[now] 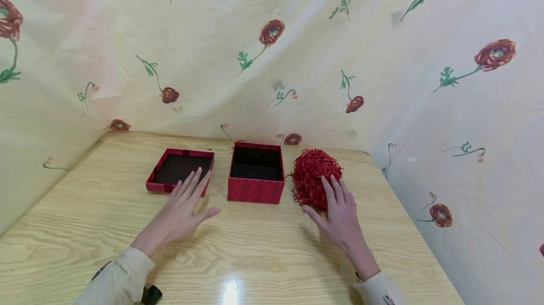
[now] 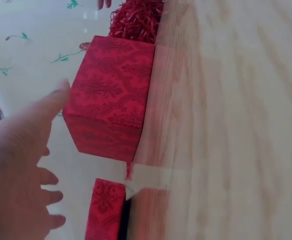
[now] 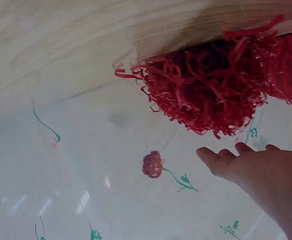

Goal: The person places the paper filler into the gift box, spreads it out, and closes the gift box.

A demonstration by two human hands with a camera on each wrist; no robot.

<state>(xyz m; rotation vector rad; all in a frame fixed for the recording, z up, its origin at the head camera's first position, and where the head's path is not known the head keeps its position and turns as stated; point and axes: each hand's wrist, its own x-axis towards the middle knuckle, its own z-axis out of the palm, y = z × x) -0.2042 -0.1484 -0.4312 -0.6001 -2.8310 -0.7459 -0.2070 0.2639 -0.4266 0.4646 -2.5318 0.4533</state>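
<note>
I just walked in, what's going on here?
A person's left hand hovers by the shallow red box lid, which lies inside-up on the wooden table. The right hand is near a heap of red shredded paper. Neither hand grips anything. The open red box stands between lid and paper.

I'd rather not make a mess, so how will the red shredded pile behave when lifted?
The red shredded pile is probably light and springy, looking loosely tangled and curly. Stray strands at its edges suggest bits may drop.
</note>
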